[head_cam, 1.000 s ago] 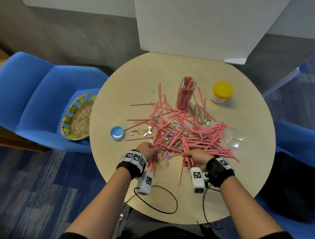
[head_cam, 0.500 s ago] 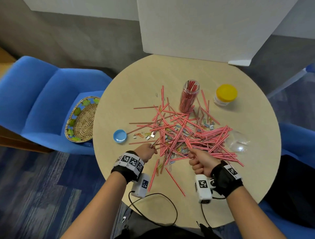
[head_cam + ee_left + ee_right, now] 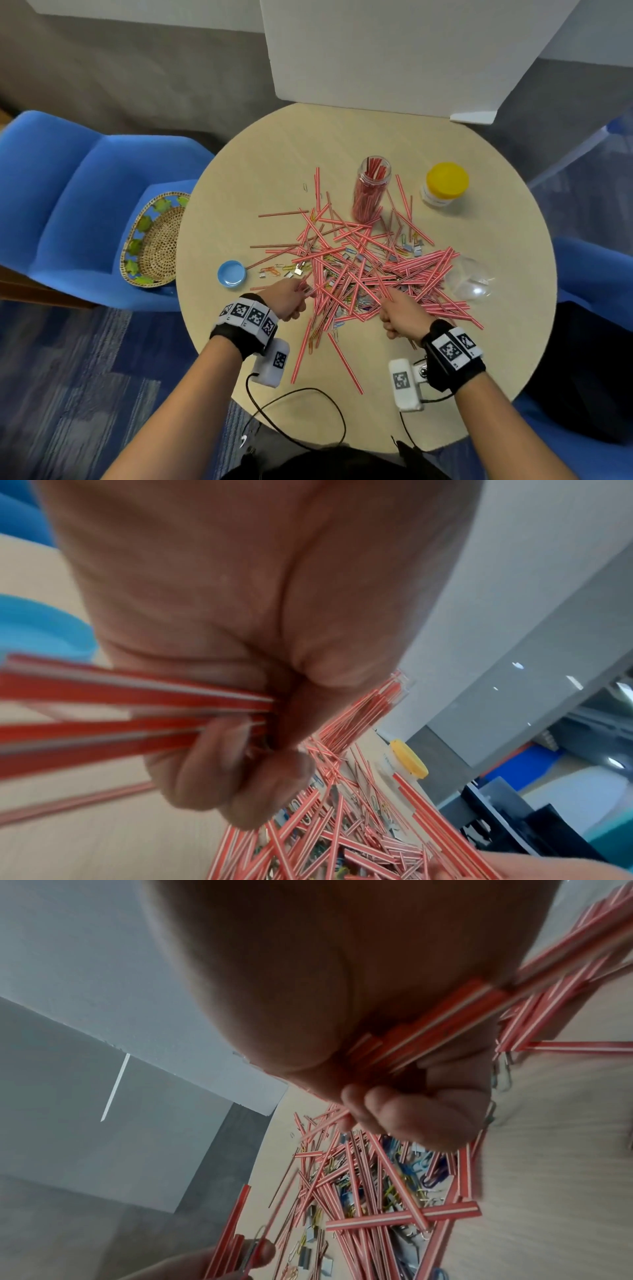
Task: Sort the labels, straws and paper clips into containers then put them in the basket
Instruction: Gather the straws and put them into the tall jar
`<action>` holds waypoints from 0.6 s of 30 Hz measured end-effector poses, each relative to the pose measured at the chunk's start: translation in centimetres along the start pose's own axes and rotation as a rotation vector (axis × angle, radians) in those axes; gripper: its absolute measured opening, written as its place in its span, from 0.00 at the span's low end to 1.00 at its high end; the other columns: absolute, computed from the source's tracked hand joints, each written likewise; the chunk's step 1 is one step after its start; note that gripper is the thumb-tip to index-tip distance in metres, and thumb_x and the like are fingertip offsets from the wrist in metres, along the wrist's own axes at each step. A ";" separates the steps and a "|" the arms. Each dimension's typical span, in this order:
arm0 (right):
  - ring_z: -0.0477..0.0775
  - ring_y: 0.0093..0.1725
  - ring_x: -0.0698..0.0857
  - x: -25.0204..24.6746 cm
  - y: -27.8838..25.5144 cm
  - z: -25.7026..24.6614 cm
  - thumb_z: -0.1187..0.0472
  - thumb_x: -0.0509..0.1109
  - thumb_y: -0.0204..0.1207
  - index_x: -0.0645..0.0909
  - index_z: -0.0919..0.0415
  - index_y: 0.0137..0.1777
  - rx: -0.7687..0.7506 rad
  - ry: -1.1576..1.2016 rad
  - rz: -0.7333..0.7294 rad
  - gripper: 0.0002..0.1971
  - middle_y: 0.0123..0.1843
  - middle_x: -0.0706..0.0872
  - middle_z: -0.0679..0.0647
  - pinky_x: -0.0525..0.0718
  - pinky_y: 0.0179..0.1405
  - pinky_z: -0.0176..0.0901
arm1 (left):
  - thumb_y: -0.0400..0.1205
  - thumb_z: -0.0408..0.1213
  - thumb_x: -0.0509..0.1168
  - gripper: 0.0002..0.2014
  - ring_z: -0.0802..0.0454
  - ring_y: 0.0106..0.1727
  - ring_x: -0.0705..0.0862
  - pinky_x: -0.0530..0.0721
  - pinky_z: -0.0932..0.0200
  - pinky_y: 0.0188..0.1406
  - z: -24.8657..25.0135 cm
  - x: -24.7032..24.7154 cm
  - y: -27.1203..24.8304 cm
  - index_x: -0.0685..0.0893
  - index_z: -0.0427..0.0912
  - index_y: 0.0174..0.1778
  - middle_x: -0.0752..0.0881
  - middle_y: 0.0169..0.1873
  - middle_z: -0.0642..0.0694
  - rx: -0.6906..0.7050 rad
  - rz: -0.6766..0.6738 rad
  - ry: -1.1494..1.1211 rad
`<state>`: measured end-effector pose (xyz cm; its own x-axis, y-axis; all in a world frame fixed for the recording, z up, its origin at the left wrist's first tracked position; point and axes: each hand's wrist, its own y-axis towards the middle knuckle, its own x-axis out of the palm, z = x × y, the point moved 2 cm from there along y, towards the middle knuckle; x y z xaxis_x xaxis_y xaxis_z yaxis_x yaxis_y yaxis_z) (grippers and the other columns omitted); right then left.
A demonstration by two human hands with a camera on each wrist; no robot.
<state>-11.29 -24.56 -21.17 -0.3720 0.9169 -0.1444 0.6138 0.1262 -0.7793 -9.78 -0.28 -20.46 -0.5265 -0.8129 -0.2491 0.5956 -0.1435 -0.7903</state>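
Both hands' fingers clutch straws; square the bundle ends first, then drop them into the jar beyond.

Looks like an office or meeting room: round wooden table, blue upholstered chairs, striped blue carpet, grey walls and a glass partition.

Left hand, right hand, seemingly fisted.

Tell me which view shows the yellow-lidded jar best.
The head view: the whole yellow-lidded jar stands upright and sharp on the table. The left wrist view shows it small and tilted. The right wrist view does not show it.
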 end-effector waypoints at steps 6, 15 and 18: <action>0.46 0.23 0.59 0.3 0.7 -0.5 0.59 0.51 0.88 0.68 0.57 0.41 -0.048 -0.104 0.001 0.13 0.28 0.63 0.49 0.58 0.21 0.40 | 0.82 0.24 0.46 0.12 0.54 0.23 0.62 0.58 0.62 0.23 -1.1 0.5 1.1 0.70 0.41 0.53 0.68 0.26 0.45 -0.097 0.054 -0.265; 0.53 0.22 0.78 3.0 2.6 -1.8 0.46 0.51 0.89 0.74 0.62 0.33 -0.164 -0.424 0.103 0.28 0.22 0.69 0.51 0.88 0.35 0.51 | 0.84 0.49 0.65 0.32 0.54 0.19 0.68 0.67 0.64 0.17 -2.8 2.4 1.8 0.59 0.52 0.82 0.82 0.32 0.38 -0.052 0.116 -0.067; 0.51 0.32 0.82 4.3 3.9 -2.4 0.52 0.50 0.90 0.78 0.59 0.36 -0.193 -0.491 0.150 0.24 0.32 0.80 0.51 0.84 0.45 0.49 | 0.87 0.49 0.60 0.29 0.53 0.18 0.65 0.65 0.64 0.17 -2.7 2.0 2.2 0.58 0.58 0.83 0.70 0.21 0.47 0.005 0.115 -0.196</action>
<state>-8.82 -19.26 -23.31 -0.5236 0.6518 -0.5486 0.7844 0.1175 -0.6090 -11.17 -0.64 -24.21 -0.3276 -0.9180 -0.2235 0.6478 -0.0460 -0.7604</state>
